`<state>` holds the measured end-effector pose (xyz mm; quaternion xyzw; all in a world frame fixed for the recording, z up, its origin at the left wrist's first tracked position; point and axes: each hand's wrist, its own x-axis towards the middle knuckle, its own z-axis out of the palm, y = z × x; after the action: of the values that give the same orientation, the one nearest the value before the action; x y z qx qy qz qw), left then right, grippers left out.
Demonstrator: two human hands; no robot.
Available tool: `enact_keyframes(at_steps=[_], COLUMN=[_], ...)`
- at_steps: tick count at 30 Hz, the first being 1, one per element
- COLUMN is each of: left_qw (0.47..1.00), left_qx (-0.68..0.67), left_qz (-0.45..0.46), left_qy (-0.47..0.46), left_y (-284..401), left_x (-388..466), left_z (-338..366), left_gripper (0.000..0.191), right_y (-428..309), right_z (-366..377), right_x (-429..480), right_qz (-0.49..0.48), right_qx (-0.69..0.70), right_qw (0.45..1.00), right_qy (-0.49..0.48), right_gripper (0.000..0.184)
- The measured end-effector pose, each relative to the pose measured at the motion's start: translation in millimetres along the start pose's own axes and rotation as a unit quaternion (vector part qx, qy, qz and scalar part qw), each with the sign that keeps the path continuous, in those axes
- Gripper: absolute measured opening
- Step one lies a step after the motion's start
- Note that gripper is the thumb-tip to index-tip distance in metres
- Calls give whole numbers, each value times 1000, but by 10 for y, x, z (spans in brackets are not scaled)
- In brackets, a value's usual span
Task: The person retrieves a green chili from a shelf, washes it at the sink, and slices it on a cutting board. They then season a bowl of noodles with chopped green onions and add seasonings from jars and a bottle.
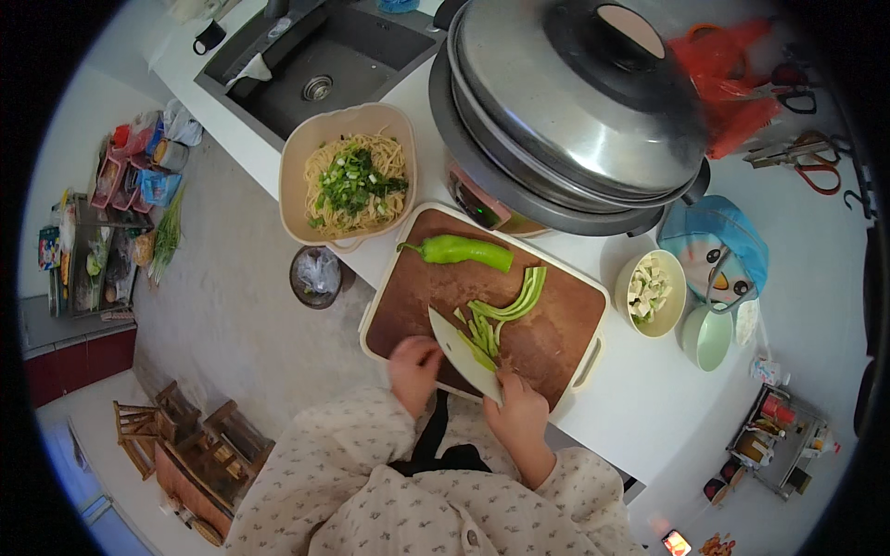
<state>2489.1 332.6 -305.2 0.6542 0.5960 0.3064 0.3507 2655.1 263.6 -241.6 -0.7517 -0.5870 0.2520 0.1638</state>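
Note:
In my right hand is a kitchen knife with a broad pale blade, resting low on the brown cutting board. Slightly blurred, my left hand is beside the blade at the board's near left edge, its fingers curled; whether it holds anything cannot be told. Cut green pepper strips lie against the blade's far side. Longer curved pepper strips are just beyond them. A whole green pepper lies across the board's far part.
A square bowl of noodles with chopped greens stands at the board's far left, near the sink. Behind the board is a large lidded electric pot. To the right are a bowl of white cubes, a green bowl and a blue bag.

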Motion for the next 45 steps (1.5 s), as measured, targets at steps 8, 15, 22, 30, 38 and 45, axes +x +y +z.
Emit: enact_keyframes(at_steps=[8,15,22,30,38,45], left_qw=[984,852,837,875,843,876], left_qx=[-24,117,130,90,156,148], left_qz=[99,354,359,346,379,383], left_qy=[-149,-368,-392,-327,-349,-252], left_y=[357,636,459,309,648,730], left_x=[524,756,857,1089,1251,1287], left_z=[-646,-226,-54,67,539,430], left_gripper=[21,63,63,40,39,43], right_y=[255,274,342,425,510,736], right_z=[-139,-49,-59,-130,-115,157], right_x=[-59,-64,-98,-294,-686,-931], right_qz=[-162,-198,-206,-193,-44,253], right_qx=[-101,-114,-119,-108,66,522], right_qw=[981,973,970,975,995,807], right_qy=[25,45,40,0,66,108], right_gripper=[52,26,25,23,29,21])
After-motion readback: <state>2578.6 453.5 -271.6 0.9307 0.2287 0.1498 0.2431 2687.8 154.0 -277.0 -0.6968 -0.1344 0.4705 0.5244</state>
